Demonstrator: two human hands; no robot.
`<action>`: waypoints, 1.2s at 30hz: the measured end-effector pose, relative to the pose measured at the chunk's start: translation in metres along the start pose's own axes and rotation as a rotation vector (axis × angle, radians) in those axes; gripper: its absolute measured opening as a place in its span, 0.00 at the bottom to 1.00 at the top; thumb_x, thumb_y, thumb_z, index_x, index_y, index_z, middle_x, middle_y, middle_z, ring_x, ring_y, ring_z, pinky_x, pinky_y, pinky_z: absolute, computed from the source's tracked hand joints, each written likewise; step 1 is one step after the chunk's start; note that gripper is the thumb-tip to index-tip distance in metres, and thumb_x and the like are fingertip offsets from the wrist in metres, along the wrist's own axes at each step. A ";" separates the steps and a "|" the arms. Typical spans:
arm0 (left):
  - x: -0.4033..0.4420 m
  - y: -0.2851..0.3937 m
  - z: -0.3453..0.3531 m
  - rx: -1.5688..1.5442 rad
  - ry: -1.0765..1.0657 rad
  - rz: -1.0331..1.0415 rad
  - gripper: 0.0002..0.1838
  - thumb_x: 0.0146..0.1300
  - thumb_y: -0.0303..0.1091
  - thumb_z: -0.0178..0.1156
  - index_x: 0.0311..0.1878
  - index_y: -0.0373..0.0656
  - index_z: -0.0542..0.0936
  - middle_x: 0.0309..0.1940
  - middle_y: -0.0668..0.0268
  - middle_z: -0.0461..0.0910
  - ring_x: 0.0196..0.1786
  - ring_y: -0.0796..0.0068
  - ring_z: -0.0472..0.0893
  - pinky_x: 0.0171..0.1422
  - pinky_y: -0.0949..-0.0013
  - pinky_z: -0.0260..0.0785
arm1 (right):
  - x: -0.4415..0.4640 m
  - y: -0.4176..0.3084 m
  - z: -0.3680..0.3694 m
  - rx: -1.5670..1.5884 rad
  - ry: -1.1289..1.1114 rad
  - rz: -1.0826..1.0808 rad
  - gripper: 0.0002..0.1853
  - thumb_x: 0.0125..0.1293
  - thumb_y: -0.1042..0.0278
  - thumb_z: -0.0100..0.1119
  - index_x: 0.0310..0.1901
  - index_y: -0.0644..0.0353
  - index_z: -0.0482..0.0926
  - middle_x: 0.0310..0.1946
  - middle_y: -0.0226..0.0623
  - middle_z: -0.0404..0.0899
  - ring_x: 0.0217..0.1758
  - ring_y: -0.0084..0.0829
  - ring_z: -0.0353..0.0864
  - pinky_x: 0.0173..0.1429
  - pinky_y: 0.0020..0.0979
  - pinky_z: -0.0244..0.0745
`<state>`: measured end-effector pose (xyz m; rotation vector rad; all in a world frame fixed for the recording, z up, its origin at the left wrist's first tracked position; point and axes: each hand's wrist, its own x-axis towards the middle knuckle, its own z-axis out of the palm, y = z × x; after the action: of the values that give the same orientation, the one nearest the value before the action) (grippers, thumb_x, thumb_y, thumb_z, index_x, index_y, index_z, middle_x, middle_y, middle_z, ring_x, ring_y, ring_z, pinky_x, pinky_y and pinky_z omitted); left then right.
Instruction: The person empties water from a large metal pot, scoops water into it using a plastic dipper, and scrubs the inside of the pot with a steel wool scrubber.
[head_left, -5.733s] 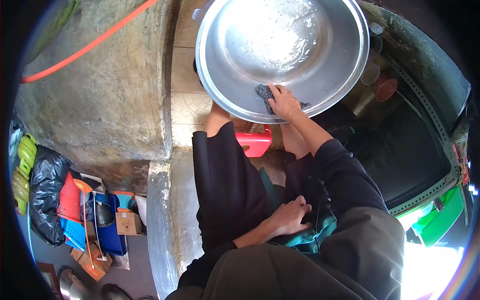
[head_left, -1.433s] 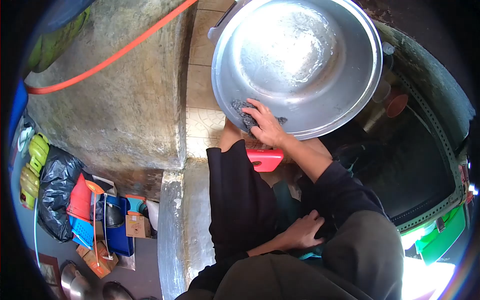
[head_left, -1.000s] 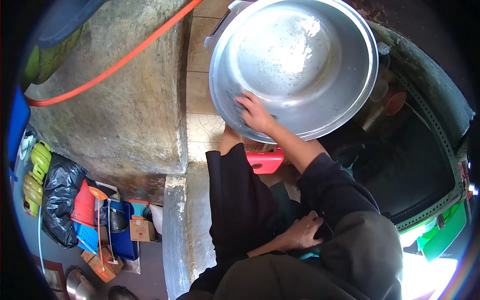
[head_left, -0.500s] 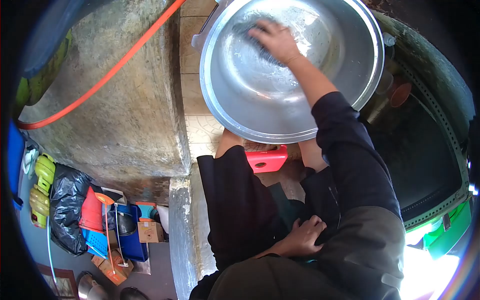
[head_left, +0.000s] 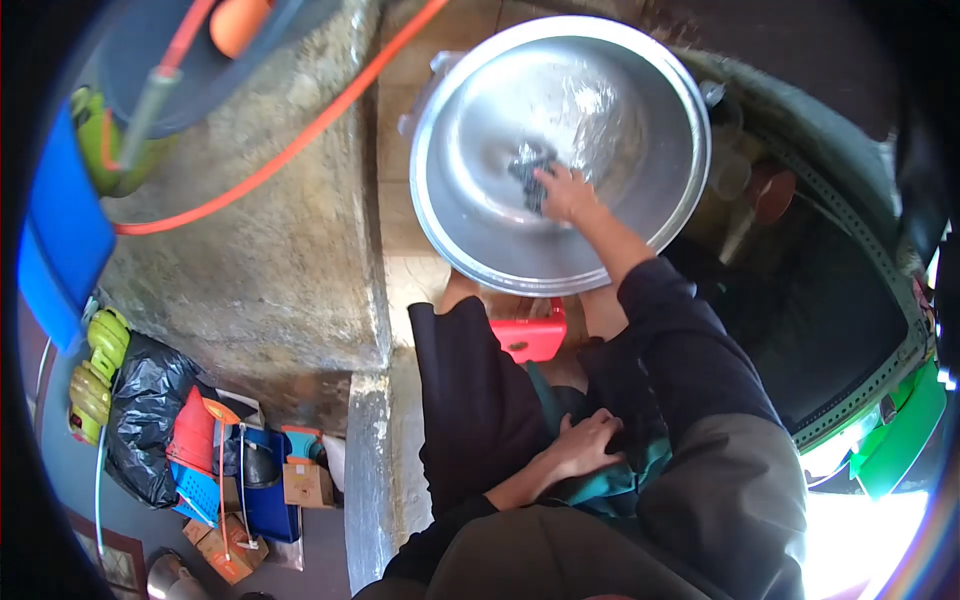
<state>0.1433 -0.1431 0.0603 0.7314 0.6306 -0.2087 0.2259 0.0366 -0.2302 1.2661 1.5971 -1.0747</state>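
Observation:
A large round metal basin stands in front of my knees, its inside wet and shiny. My right hand reaches into it, fingers closed on a dark, crumpled wad with glints on it, pressed to the basin's inner bottom. Whether the wad is plastic or a scouring pad I cannot tell. In my lap lies my left hand, holding nothing, fingers apart and slightly bent over the dark and green cloth.
A red plastic stool shows between my legs. An orange hose curves over the concrete ledge at left. Black bag, cardboard boxes and green gas cylinders sit lower left. A dark panel with a perforated rim is at right.
My right hand has moved down and toward me within the basin, with the wad in it. The view has shifted, bringing more of the blue and grey containers at left into sight.

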 end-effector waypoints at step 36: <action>-0.159 0.020 0.062 0.481 1.042 -0.242 0.23 0.61 0.50 0.52 0.49 0.39 0.77 0.46 0.49 0.79 0.50 0.48 0.77 0.56 0.55 0.69 | -0.406 0.133 -0.042 -0.019 -0.074 -0.091 0.27 0.58 0.49 0.55 0.60 0.47 0.73 0.60 0.38 0.72 0.65 0.43 0.69 0.65 0.45 0.64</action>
<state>0.0536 -0.1762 0.2029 1.2296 1.7031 -0.1945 0.4198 -0.0234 0.1475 1.1378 1.6178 -1.1472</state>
